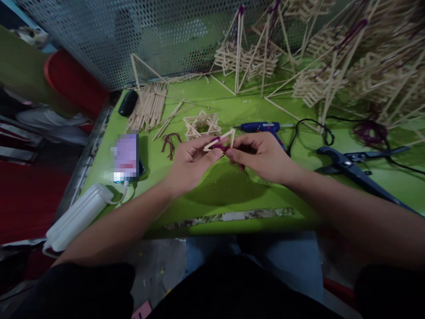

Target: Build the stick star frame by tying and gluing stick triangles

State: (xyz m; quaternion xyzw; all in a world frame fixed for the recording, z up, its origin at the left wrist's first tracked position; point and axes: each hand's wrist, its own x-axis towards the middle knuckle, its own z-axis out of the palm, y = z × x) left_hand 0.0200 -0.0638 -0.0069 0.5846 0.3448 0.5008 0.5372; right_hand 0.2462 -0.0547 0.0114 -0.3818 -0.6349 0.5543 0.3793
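Observation:
Between my left hand [191,164] and my right hand [262,155] is a small triangle of wooden sticks [233,138] with purple string [217,139] at it. Thumb and fingers of my left hand pinch its left corner. My right hand grips the right side and what seems to be the string, though the fingertips partly hide it. Just behind the hands lies a star-shaped stack of wooden sticks [202,124]. A blue glue gun [257,127] rests behind my right hand, and a loose piece of purple string [170,144] lies left of my left hand.
A pile of sticks [149,106], a black case [128,103], a phone [126,155] and a white power bank [78,217] are on the left. Large-jawed pliers [352,166] and a black cable [299,122] lie right. Several stick hangers [255,60] stand by the perforated panel [159,40].

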